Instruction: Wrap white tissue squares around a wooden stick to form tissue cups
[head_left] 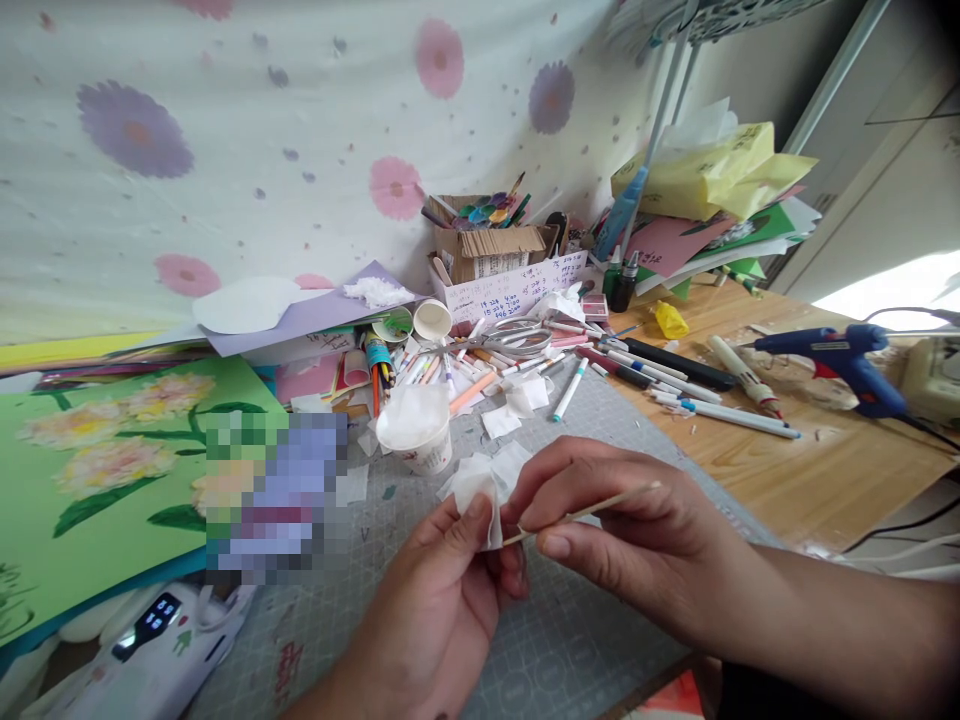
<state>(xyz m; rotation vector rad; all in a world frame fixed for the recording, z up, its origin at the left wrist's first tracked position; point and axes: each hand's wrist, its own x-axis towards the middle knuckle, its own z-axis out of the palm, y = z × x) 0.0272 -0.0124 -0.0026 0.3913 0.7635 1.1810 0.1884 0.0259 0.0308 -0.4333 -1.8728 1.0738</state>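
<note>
My left hand (450,590), low in the middle of the view, pinches a small piece of white tissue paper (478,490) between thumb and fingers. Coming from the right, my right hand (622,530) grips a thin wooden stick (611,502) between thumb and fingertips. The stick's lower end reaches the edge of the tissue at my left fingers; its very tip is hidden there. More white tissue pieces (511,462) show just behind the hands. Beyond them stands a white paper cup (417,432) with white material in its mouth.
A grey cutting mat (367,620) covers the table's middle. Scattered pens (571,390) and scissors (517,338) lie behind. A blue glue gun (840,350) rests at right. Green paper with flower pictures (142,500) lies at left, a white device with a lit display (154,630) before it.
</note>
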